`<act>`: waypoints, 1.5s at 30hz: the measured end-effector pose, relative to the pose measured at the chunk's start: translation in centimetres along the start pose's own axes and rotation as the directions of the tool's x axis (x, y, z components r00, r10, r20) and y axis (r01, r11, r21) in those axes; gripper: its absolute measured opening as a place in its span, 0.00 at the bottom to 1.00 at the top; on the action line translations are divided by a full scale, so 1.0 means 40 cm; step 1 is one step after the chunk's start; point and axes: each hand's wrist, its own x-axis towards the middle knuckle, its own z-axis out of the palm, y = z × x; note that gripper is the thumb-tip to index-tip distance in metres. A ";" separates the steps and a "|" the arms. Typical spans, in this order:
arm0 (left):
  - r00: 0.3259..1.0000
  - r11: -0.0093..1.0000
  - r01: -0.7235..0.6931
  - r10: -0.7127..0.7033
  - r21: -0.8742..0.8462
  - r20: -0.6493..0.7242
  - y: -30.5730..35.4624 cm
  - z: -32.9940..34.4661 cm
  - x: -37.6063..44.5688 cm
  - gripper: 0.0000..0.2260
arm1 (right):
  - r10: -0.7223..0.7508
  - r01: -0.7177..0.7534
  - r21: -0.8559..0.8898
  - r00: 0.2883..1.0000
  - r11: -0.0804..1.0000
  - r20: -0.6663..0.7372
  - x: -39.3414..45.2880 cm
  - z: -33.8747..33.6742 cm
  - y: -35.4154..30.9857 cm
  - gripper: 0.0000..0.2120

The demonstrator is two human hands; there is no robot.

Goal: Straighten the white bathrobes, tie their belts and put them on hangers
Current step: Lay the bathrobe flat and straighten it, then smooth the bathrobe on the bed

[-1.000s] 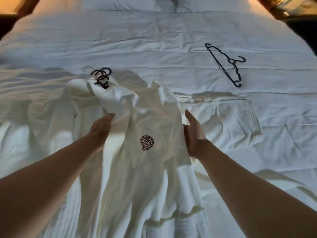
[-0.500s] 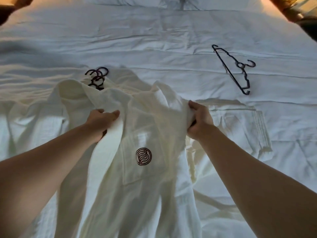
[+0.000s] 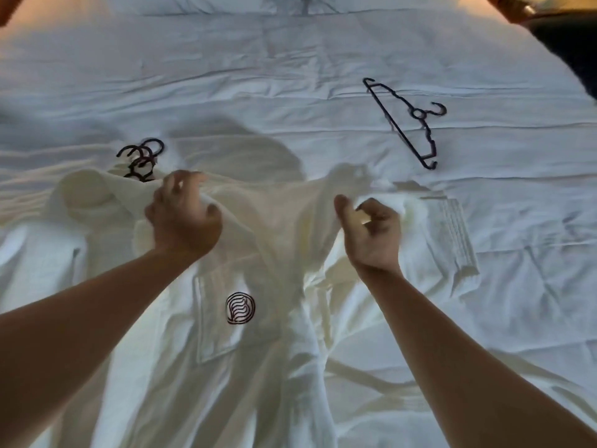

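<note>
— What is on the bed (image 3: 290,59)?
— A white bathrobe (image 3: 258,247) lies spread across the near half of the white sheet, its pocket with a round dark emblem (image 3: 240,308) facing up. A loose belt (image 3: 371,379) trails to the near right.

— And the hands?
— The left hand (image 3: 184,218) grips the robe's collar edge, fingers curled round the cloth. The right hand (image 3: 371,234) pinches the opposite edge between thumb and bent fingers.

— The hangers?
— One black hanger (image 3: 403,121) lies flat on the far right, well apart from the robe. A cluster of dark hanger hooks (image 3: 140,160) shows at the far left, just beside the collar.
</note>
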 end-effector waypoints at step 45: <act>0.357 0.575 -0.773 0.744 -0.268 0.564 0.413 0.334 -0.242 0.22 | 0.676 -0.668 0.110 0.727 0.736 -0.117 0.223 -0.379 0.273 0.15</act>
